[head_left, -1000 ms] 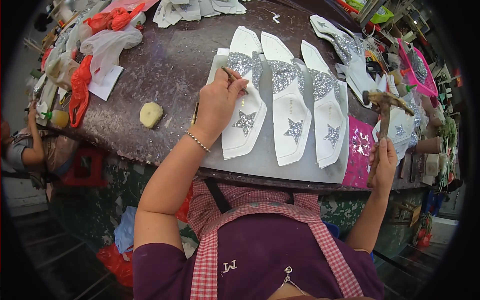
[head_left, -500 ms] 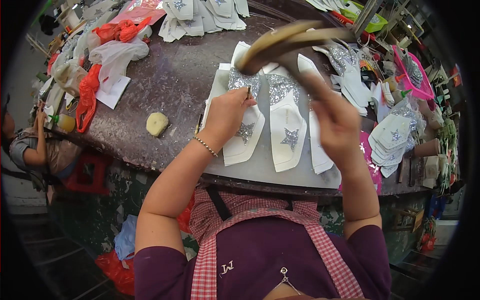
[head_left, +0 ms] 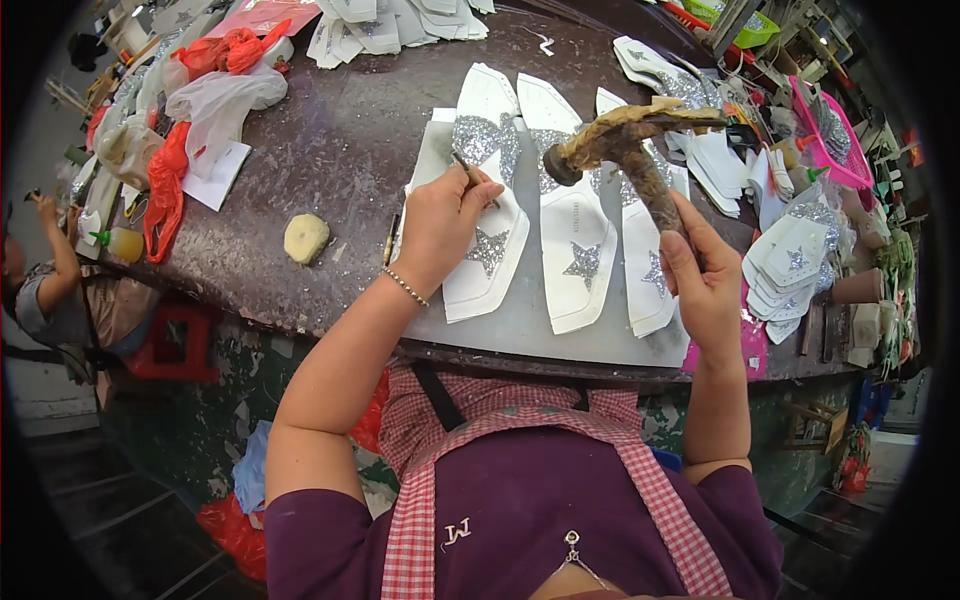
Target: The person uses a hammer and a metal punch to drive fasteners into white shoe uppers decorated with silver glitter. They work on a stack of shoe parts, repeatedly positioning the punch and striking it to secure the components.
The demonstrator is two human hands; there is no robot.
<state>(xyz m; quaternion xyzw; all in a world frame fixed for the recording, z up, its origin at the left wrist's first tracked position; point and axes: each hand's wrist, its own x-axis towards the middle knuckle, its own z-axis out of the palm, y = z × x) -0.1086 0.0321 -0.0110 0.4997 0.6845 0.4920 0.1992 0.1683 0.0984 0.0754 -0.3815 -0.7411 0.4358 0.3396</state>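
Note:
My left hand (head_left: 438, 225) pinches a thin metal punch (head_left: 461, 163) over the leftmost white shoe-upper piece, which has a silver glitter band and a star (head_left: 487, 290). The punch leans, and I cannot tell if its tip touches the piece. My right hand (head_left: 705, 275) is closed round the handle of a hammer (head_left: 630, 140) with a worn, wrapped-looking head. The hammer is raised above two similar pieces, the middle one (head_left: 577, 235) and the right one (head_left: 648, 300). All three lie side by side on a pale grey board (head_left: 600, 352), partly covered by my hands and the hammer.
A yellowish round lump (head_left: 306, 239) sits on the dark table (head_left: 350, 150). Stacks of white pieces lie at the back (head_left: 385, 30) and right (head_left: 790, 265). Plastic bags (head_left: 225, 105) and a pink basket (head_left: 835, 145) flank them. A co-worker (head_left: 55, 280) is at far left.
The hammer has swung from a blurred, higher position to a clearer, lower one, farther right. My left hand stays by the left piece, and the punch now tilts more.

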